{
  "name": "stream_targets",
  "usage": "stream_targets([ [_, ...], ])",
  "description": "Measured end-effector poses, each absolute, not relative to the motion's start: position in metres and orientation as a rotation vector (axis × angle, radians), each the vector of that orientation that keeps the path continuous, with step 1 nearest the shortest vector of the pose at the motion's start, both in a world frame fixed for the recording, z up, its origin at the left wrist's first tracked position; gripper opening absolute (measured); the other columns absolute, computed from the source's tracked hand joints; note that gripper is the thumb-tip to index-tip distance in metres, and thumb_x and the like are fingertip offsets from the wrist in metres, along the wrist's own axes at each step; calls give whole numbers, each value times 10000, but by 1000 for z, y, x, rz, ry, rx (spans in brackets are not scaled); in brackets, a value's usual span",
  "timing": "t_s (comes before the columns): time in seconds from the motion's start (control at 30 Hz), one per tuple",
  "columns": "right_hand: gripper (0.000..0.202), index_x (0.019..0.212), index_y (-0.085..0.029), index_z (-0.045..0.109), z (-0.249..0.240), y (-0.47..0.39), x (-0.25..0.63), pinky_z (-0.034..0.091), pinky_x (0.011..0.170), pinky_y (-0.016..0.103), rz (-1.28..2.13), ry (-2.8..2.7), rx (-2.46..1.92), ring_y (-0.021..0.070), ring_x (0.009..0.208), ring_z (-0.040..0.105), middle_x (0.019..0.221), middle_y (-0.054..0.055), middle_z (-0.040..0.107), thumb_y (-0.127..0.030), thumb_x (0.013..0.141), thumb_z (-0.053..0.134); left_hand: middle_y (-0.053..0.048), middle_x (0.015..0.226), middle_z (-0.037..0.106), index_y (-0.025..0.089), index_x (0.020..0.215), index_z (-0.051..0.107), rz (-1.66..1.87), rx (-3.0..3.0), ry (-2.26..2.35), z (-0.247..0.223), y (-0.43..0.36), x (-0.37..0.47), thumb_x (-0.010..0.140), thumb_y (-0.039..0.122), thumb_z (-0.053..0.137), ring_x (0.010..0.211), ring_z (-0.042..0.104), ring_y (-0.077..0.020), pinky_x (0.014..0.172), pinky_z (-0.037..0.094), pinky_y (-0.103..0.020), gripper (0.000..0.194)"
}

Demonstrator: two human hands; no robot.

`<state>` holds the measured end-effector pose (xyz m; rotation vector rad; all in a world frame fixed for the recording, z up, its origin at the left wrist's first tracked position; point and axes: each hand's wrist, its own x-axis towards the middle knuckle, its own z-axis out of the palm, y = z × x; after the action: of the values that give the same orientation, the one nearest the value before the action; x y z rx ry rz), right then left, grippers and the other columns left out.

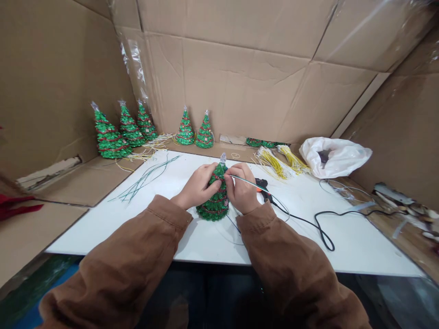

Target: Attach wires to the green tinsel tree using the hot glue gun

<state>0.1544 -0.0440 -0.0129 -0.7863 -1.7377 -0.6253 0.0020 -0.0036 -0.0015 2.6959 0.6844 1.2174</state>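
Small green tree (214, 208) upright mid-bench (206, 246), between my hands. Left hand (200, 185) partly curled, gripping its upper side. Right hand (243, 189) nearly closed, fingertips pinching thin strand (248, 181) at tree. Black-corded tool (263, 189) just beside right hand. Green wires (142, 179) left; yellow-white wire bundles (274, 163), white bag (334, 156) far right.

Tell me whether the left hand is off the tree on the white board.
No, the left hand holds the tree, its thumb lying across the front of the branches.
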Motion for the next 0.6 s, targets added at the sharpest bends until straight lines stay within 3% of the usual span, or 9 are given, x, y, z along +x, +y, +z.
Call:
stream_targets([
  [0.37,59,799,-195,476,-1,-49,163,368,614,298,-968,-1759,-784,172,687,446,731,42,506,-152,840,476,-86,809,641,173,892,524,1370,2751,796,-6,-7,2,750,334,427,883,594,-257,802,486,-402,236],
  [0.6,47,814,-193,488,2,-51,164,362,597,299,-968,-1784,-711,171,686,452,718,40,506,-152,836,498,-45,677,626,190,871,555,1494,2744,760,-7,-8,3,705,333,460,832,623,-261,818,502,-431,239],
])
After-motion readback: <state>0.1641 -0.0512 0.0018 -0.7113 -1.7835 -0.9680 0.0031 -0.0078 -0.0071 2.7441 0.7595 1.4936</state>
